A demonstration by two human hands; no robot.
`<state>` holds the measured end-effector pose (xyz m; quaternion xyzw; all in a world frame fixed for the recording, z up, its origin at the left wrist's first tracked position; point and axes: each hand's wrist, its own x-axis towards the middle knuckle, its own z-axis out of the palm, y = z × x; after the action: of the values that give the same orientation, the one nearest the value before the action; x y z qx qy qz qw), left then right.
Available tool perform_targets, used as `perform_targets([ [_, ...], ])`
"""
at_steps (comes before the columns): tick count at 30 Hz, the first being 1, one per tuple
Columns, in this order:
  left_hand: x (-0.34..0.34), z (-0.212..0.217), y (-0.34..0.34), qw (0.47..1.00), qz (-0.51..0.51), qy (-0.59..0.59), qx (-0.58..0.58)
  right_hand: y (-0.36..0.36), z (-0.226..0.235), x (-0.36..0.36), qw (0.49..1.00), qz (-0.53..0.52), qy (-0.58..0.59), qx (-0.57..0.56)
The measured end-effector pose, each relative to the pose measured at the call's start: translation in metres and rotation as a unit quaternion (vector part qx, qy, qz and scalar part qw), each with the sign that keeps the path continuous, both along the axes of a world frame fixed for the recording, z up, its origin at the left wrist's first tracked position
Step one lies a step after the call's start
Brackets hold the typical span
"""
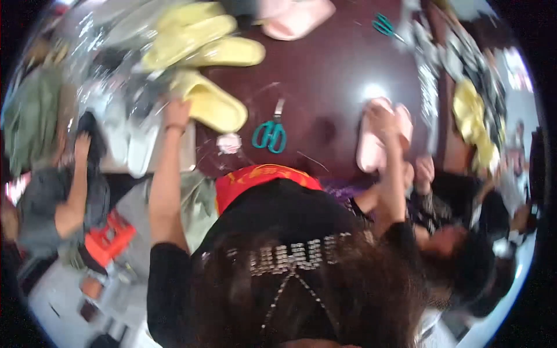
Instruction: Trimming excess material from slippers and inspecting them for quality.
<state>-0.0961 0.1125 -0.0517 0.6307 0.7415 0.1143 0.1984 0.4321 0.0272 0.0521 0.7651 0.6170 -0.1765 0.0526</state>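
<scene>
At the left of the glossy dark-red desk [325, 69], crinkled clear plastic [93, 75] is heaped, its contents blurred. A smooth yellow open-toed slipper [219, 109] on the desk is touched at its left edge by the left hand [177, 112]; two pale pink slippers [369, 148] are partly covered by the right hand [383, 118]. Neither hand's grip can be told. Both forearms are stretched forward, well apart.

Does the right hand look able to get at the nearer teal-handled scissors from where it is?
Likely yes: the right hand is at the pink slippers, and bare tabletop lies between it and those scissors, with nothing visibly blocking.
</scene>
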Motion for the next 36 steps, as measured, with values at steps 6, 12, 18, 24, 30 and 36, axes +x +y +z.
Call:
perform_targets([
  [6,0.036,0.075,-0.018,0.829,0.044,-0.557,-0.018,0.039,-0.028,-0.158,0.952,0.140,0.270,0.035],
  [12,0.064,0.134,-0.026,0.788,-0.042,-0.613,-0.044,0.061,-0.017,-0.234,0.875,0.093,0.470,0.063],
  [18,0.066,0.110,-0.030,0.878,-0.154,-0.451,0.048,0.065,-0.046,-0.220,0.880,0.058,0.470,0.041],
  [24,0.095,0.126,-0.063,0.874,-0.189,-0.448,0.000,0.044,-0.053,-0.195,0.936,0.197,0.259,0.136],
  [30,0.062,0.132,-0.076,0.830,-0.122,-0.541,0.059,0.050,-0.031,-0.238,0.916,0.289,0.159,0.228],
  [36,0.091,0.145,-0.053,0.815,-0.196,-0.542,0.063,0.060,-0.015,-0.249,0.930,0.279,0.193,0.142],
])
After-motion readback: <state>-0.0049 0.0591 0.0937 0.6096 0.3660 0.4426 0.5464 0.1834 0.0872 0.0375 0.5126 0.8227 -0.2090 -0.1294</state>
